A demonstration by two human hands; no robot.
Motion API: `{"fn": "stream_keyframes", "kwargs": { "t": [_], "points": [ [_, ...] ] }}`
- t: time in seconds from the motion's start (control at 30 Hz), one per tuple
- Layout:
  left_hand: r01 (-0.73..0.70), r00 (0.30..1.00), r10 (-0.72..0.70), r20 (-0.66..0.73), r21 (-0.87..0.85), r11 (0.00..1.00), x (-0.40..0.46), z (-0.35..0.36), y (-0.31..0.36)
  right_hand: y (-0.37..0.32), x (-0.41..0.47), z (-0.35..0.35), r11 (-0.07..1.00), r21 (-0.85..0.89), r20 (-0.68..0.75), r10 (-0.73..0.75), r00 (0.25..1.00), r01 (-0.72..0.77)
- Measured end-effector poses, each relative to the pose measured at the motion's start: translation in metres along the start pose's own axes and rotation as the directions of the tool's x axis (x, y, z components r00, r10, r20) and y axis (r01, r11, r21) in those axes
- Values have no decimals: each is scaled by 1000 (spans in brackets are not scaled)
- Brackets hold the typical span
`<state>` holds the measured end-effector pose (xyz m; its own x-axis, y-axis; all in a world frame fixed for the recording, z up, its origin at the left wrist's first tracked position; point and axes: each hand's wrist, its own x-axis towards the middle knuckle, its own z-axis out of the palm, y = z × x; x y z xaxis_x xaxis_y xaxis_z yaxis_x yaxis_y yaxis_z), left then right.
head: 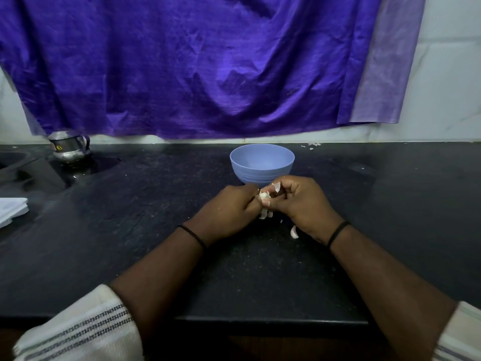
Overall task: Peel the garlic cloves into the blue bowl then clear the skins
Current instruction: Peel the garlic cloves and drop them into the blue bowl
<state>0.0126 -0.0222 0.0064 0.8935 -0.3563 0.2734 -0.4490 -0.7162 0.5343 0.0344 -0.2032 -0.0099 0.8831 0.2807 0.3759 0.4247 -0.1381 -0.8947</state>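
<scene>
The blue bowl [262, 162] stands upright on the black counter [130, 230], just beyond my hands. Between the fingertips of my left hand [229, 212] and my right hand [304, 204] is a small white garlic clove [264, 196], pinched by both. A curl of skin [276, 187] sticks up at my right fingertips. More skin [265, 214] hangs under the clove. Another pale piece [294, 232] lies on the counter beside my right wrist. The bowl's inside looks bare from here.
A small steel pot [69, 148] stands at the back left beside a sunken sink area [15, 162]. A folded white cloth [11, 211] lies at the left edge. Purple fabric [195, 66] hangs over the back wall. Skin scraps [313, 145] lie at the back right.
</scene>
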Motion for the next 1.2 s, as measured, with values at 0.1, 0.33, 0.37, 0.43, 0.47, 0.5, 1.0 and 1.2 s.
{"fn": "stream_keyframes", "kwargs": {
  "t": [0.1,0.33,0.37,0.43,0.47,0.5,1.0,1.2],
  "points": [
    [19,1000,-19,3,-55,998,-1,-1,1,1,0,0,1000,-22,20,-2,1000,2],
    [35,995,-50,-81,-181,983,1,4,1,-1,-1,-1,997,-62,29,-50,998,52],
    [45,994,-63,-90,-197,979,1,5,1,-1,-1,-1,996,-67,25,-57,998,58],
    [63,990,-90,-110,-228,972,2,7,2,0,-1,0,996,-69,11,-64,998,65],
    [71,988,-101,-118,-240,968,2,7,2,0,-1,0,995,-75,4,-67,998,67],
    [77,986,-110,-123,-248,966,3,8,2,0,-1,1,994,-84,-2,-69,998,69],
    [143,971,-205,-120,-394,908,5,11,-2,-1,-2,6,998,-32,-20,-53,998,52],
    [127,960,-208,-186,-373,919,10,12,-8,-1,4,5,1000,5,-35,-26,999,26]
  ]
}}
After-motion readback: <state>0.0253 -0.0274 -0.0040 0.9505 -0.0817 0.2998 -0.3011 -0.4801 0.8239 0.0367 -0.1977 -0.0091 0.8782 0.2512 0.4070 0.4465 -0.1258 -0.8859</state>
